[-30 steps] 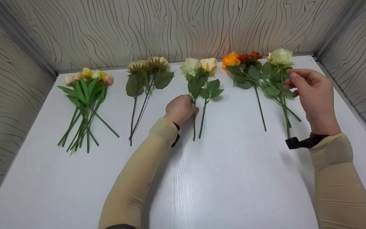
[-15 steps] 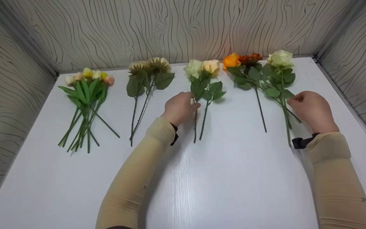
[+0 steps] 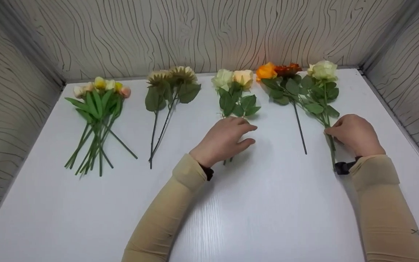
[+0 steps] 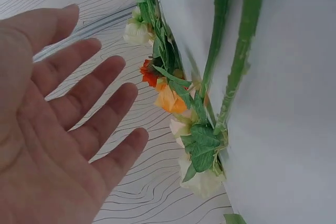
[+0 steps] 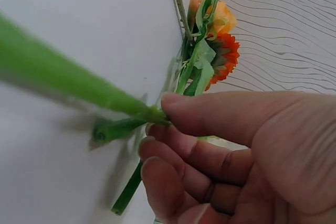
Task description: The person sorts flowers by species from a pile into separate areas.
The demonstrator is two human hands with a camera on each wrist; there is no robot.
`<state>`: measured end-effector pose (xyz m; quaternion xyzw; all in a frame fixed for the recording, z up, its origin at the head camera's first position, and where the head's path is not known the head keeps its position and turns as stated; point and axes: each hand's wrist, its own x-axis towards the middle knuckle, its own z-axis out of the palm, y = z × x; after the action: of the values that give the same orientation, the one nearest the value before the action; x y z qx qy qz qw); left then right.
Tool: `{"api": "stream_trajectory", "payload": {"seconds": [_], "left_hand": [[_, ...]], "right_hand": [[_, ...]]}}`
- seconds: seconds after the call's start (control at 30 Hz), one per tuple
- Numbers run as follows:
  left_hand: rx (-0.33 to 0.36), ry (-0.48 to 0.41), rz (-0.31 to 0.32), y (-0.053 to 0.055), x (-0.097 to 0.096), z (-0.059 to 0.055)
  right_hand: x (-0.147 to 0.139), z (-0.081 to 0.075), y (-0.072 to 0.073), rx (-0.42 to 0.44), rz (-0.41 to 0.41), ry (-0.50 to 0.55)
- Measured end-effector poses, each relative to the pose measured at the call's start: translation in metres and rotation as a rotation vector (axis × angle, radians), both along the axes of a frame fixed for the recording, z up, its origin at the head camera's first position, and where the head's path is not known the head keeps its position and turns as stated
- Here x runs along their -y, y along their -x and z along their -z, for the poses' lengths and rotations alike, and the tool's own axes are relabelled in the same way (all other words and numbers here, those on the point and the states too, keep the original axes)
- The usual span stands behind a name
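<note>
My right hand (image 3: 356,134) pinches the green stem of a pale green-white rose (image 3: 324,71) between thumb and index finger, low on the stem. Close up in the right wrist view, the pinched stem (image 5: 79,77) runs past the thumb tip, and other stem ends lie behind it. Above the lower stems of a pale green rose (image 3: 222,78) and a peach rose (image 3: 243,79) hovers my left hand (image 3: 224,140), fingers spread and holding nothing. The left wrist view shows its bare palm (image 4: 47,145) apart from the two stems.
Left of the hands lie two cream blooms (image 3: 181,74) with dark stems, then a bunch of tulips (image 3: 100,94). An orange rose (image 3: 266,71) and a rust-red flower (image 3: 287,69) lie beside the right hand's rose. A patterned wall (image 3: 195,32) borders the white table (image 3: 260,211).
My left hand has let go of the pale green rose's stem and moved right, fingers opening. My right hand has come down from beside the bloom and pinched the stem lower.
</note>
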<state>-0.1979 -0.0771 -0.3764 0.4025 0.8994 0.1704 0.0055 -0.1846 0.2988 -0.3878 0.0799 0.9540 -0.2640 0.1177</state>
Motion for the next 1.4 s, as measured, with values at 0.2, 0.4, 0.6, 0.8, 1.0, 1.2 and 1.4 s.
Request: {"api": "stream_trajectory", "payload": {"seconds": [0.2, 0.4, 0.6, 0.8, 1.0, 1.2, 1.4], "left_hand": [[-0.019, 0.003, -0.009, -0.003, 0.002, 0.001], [0.003, -0.002, -0.020, -0.003, 0.005, 0.001], [0.026, -0.089, -0.072, -0.003, 0.007, -0.001], [0.102, -0.306, -0.175, -0.006, 0.008, -0.006], [0.307, -0.588, -0.265, -0.008, 0.008, -0.014], [0.522, -0.808, -0.267, -0.009, 0.008, -0.018], [0.547, -0.816, -0.239, -0.011, 0.005, -0.017]], "right_hand": [[-0.002, -0.003, -0.001, -0.004, 0.014, 0.007], [-0.004, -0.013, -0.003, 0.029, 0.032, 0.020], [0.001, -0.027, -0.005, -0.003, 0.061, 0.057], [0.039, -0.033, -0.006, -0.103, 0.046, 0.193], [0.106, -0.029, -0.012, -0.176, -0.057, 0.485], [0.154, -0.018, -0.028, -0.226, -0.195, 0.703], [0.171, -0.014, -0.035, -0.245, -0.251, 0.768]]}}
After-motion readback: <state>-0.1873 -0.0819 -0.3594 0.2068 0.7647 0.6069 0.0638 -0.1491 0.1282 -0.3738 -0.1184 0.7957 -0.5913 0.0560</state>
